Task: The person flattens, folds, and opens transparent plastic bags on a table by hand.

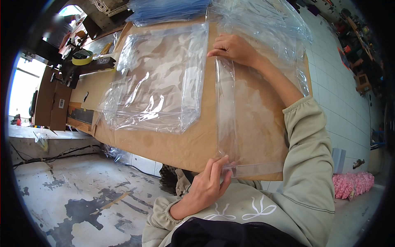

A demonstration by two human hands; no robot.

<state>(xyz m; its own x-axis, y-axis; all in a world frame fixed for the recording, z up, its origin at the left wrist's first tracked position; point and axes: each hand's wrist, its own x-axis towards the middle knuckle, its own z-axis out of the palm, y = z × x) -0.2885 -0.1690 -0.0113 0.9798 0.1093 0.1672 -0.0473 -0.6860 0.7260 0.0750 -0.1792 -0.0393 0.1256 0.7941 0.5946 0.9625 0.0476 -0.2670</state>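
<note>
A clear plastic sheet lies on the brown-covered table in front of me, with a doubled strip along its left side and another band along its near edge. At the near left corner, my left hand pinches the sheet between thumb and fingers. My right hand is at the far end of the left strip, its fingers curled in and pressed on the plastic edge; the fingertips are partly hidden. To the left of the strip, apart from both hands, rests a clear plastic bag with seamed borders.
Behind lie a stack of bluish plastic sheets and a heap of clear plastic. A yellow tape roll sits by dark clamp-like hardware at left, near a cardboard box. A pink bundle is on the floor at right.
</note>
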